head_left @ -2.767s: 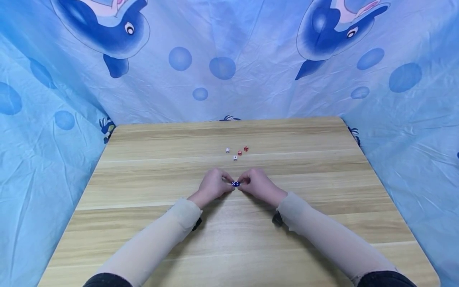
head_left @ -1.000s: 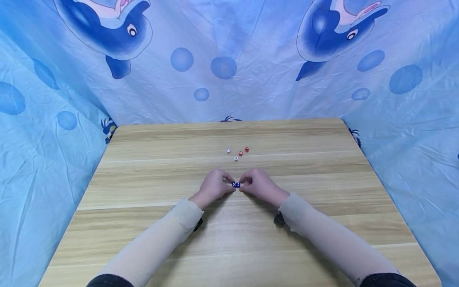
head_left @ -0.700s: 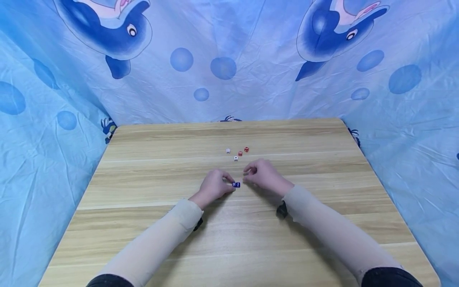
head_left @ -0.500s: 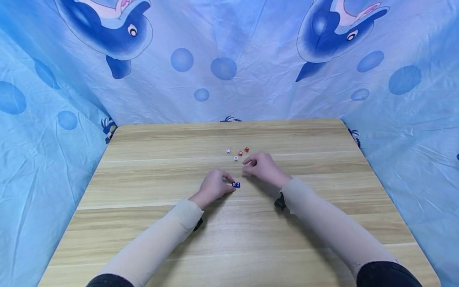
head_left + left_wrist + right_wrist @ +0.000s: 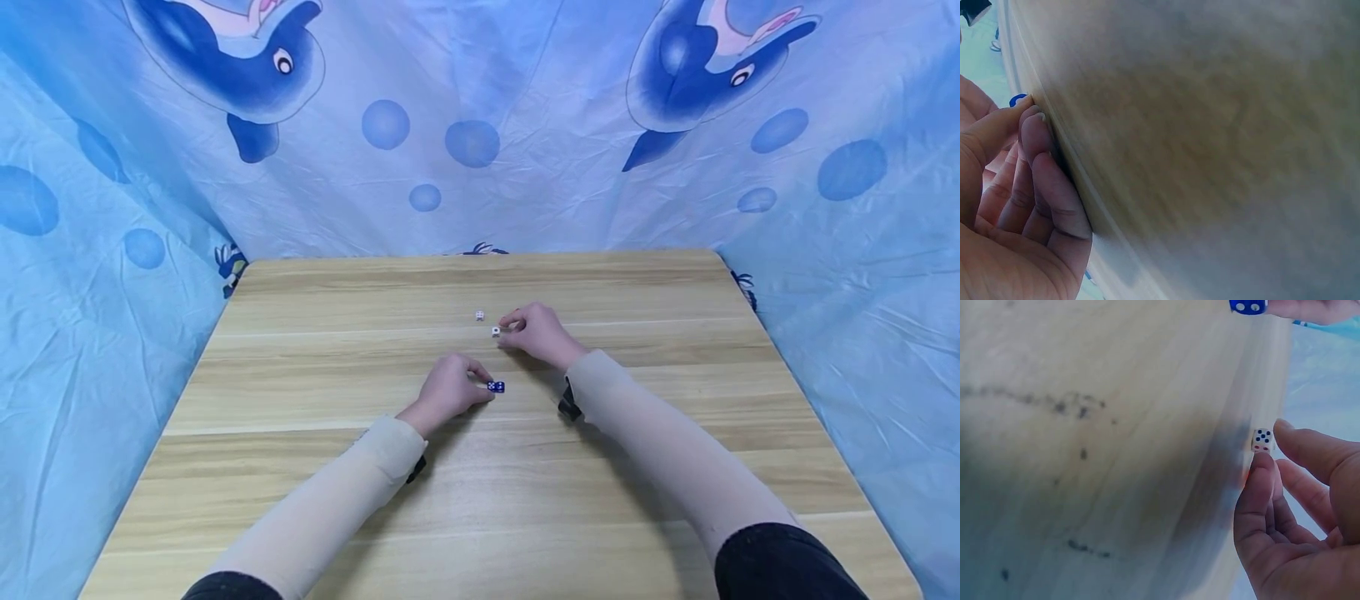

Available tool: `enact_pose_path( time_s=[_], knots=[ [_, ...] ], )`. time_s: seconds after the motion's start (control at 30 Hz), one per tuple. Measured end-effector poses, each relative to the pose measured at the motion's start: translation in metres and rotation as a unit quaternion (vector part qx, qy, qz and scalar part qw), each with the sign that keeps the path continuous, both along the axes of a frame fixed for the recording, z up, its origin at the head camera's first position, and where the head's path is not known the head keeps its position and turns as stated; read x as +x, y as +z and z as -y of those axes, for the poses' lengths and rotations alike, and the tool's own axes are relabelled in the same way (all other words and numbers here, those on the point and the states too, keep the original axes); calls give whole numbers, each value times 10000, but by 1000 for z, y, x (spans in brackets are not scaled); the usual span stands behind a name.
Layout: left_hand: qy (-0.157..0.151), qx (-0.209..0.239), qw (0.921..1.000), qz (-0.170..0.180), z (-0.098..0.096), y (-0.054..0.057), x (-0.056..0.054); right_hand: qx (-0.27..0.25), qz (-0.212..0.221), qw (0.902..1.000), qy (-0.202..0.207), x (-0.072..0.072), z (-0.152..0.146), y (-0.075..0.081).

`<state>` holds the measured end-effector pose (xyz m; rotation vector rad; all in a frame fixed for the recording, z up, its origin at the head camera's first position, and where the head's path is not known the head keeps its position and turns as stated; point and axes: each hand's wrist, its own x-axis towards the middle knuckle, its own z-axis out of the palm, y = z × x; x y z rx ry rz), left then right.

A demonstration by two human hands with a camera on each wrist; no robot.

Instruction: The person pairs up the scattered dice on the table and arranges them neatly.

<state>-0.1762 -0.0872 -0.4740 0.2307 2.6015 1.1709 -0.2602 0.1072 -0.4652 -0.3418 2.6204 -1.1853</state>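
Note:
Two dark blue dice (image 5: 496,387) with white pips sit side by side on the wooden table. My left hand (image 5: 448,388) pinches the left one between thumb and forefinger; in the left wrist view, only a bit of blue die (image 5: 1018,100) shows past the fingertips. Farther back, my right hand (image 5: 542,335) is at a white die (image 5: 496,332), thumb and forefinger spread around its near side. From the right wrist, that white die (image 5: 1262,440) shows between the thumb tip and a fingertip, with a gap at the thumb. The red dice are hidden behind the right hand in the head view.
A second white die (image 5: 480,316) lies behind and left of the first. The wooden table (image 5: 322,300) is bordered at the back and sides by a blue dolphin-print cloth (image 5: 525,200).
My right hand has let go of the blue dice and moved back to the white die, covering the red dice. My left hand has stayed at the blue dice.

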Motion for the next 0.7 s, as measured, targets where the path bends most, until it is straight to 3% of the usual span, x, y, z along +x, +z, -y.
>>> enact_pose_path(
  time_s=[0.7],
  knots=[
    [-21, 80, 9999, -137, 1, -4, -1, 192, -161, 9996, -95, -10, 13, -10]
  ],
)
